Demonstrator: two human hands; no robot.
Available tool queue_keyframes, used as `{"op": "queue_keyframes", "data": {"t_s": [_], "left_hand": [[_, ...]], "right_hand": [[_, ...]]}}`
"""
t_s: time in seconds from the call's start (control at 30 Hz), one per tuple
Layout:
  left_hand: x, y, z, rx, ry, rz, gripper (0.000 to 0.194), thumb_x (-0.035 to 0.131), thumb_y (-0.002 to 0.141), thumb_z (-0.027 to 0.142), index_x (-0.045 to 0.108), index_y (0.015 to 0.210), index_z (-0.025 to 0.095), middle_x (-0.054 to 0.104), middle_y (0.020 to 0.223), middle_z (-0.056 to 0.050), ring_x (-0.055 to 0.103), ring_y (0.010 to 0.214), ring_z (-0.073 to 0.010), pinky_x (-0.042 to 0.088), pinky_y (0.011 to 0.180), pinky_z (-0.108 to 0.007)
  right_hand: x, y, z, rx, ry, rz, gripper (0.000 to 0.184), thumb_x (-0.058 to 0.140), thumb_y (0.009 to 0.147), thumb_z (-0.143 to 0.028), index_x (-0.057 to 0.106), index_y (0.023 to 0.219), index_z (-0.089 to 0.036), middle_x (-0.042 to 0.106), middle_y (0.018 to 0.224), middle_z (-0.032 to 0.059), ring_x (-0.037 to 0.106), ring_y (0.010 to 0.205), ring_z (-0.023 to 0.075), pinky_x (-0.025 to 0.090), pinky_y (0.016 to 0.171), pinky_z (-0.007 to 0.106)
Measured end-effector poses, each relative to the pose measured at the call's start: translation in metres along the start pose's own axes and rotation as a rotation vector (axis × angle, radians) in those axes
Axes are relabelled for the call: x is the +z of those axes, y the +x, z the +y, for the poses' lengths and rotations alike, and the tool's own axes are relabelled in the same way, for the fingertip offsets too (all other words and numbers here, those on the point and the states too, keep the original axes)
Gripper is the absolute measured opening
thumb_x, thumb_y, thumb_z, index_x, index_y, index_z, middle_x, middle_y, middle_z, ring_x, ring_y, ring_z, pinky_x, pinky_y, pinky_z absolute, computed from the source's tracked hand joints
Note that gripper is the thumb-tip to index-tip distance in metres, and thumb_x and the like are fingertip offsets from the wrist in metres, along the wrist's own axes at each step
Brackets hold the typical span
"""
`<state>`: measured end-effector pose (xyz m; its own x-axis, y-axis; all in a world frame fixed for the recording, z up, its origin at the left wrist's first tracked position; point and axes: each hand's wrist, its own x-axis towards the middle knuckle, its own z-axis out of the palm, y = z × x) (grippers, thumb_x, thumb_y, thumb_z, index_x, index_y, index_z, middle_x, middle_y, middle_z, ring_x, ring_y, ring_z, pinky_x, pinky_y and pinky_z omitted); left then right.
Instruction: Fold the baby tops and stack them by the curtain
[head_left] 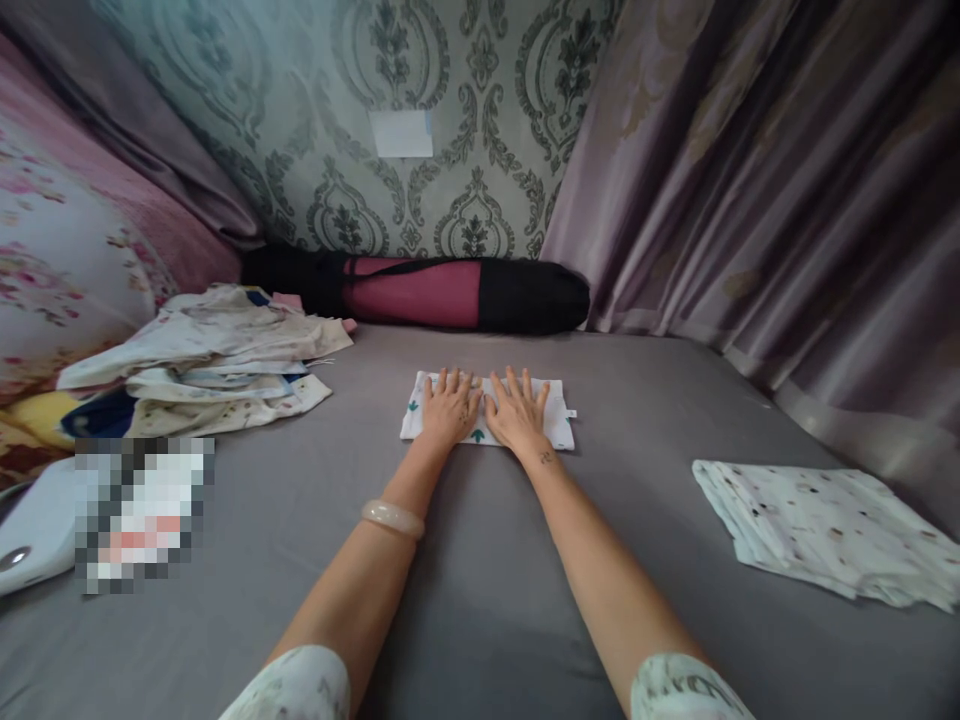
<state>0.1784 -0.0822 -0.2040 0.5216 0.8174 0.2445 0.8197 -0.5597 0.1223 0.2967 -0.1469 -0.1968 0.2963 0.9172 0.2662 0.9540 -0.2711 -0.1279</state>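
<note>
A white folded cloth (pixel 559 425) with green leaf prints and a small tag on its right edge lies flat on the grey sheet. My left hand (pixel 451 405) rests palm down on its left half, fingers spread. On the right half lies my right hand (pixel 517 410), also flat with the fingers apart. Both hands touch the cloth from above, thumbs close to each other near its middle, and cover much of it. Neither hand grips anything.
Loose printed clothes (pixel 225 350) are heaped at the left. A folded patterned cloth (pixel 832 530) lies at the right. A long black and maroon bag (pixel 420 292) stretches along the wall. Curtains (pixel 675 170) hang at the right. A white object (pixel 45 520) and a blurred-out item sit front left.
</note>
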Motion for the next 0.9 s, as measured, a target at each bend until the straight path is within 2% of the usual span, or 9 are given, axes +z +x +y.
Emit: {"op": "queue_keyframes", "data": {"t_s": [0.23, 0.43, 0.6, 0.73, 0.9], "left_hand": [[0.012, 0.000, -0.005, -0.025, -0.014, -0.072, 0.059, 0.021, 0.098, 0.051, 0.034, 0.148, 0.023, 0.031, 0.155, -0.008, 0.024, 0.143, -0.0314, 0.018, 0.114, -0.054], [0.004, 0.001, -0.004, -0.028, -0.030, -0.091, 0.059, 0.023, 0.098, 0.050, 0.035, 0.148, 0.022, 0.032, 0.155, -0.010, 0.025, 0.143, -0.0299, 0.020, 0.114, -0.051], [-0.002, 0.002, -0.013, -0.088, 0.006, -0.048, 0.061, 0.019, 0.098, 0.049, 0.034, 0.148, 0.016, 0.032, 0.154, -0.014, 0.023, 0.144, -0.0295, 0.016, 0.116, -0.050], [0.001, 0.001, -0.019, -0.132, 0.026, -0.089, 0.063, 0.018, 0.098, 0.048, 0.034, 0.147, 0.012, 0.033, 0.153, -0.016, 0.023, 0.144, -0.0311, 0.017, 0.115, -0.050], [0.003, 0.001, -0.019, -0.137, 0.024, -0.110, 0.064, 0.017, 0.098, 0.048, 0.034, 0.148, 0.013, 0.032, 0.154, -0.016, 0.022, 0.144, -0.0308, 0.016, 0.115, -0.050]], "right_hand": [[0.006, -0.003, -0.001, 0.032, 0.029, -0.051, 0.051, 0.028, 0.098, -0.043, 0.041, 0.145, -0.027, 0.032, 0.155, 0.0071, 0.017, 0.143, 0.0346, 0.009, 0.109, 0.065], [0.001, -0.001, 0.000, 0.046, 0.041, -0.089, 0.052, 0.026, 0.098, -0.043, 0.039, 0.146, -0.027, 0.031, 0.155, 0.0067, 0.017, 0.143, 0.0337, 0.008, 0.109, 0.064], [0.000, 0.003, 0.008, 0.108, 0.009, -0.030, 0.055, 0.020, 0.099, -0.036, 0.033, 0.149, -0.017, 0.028, 0.156, 0.0100, 0.016, 0.144, 0.0318, 0.003, 0.111, 0.063], [0.004, 0.003, 0.013, 0.131, 0.010, -0.088, 0.055, 0.020, 0.098, -0.034, 0.036, 0.147, -0.016, 0.028, 0.156, 0.0105, 0.021, 0.142, 0.0318, 0.009, 0.111, 0.061], [0.007, 0.001, 0.012, 0.141, 0.022, -0.078, 0.055, 0.020, 0.097, -0.035, 0.037, 0.147, -0.017, 0.028, 0.156, 0.0100, 0.020, 0.142, 0.0317, 0.012, 0.111, 0.062]]}}
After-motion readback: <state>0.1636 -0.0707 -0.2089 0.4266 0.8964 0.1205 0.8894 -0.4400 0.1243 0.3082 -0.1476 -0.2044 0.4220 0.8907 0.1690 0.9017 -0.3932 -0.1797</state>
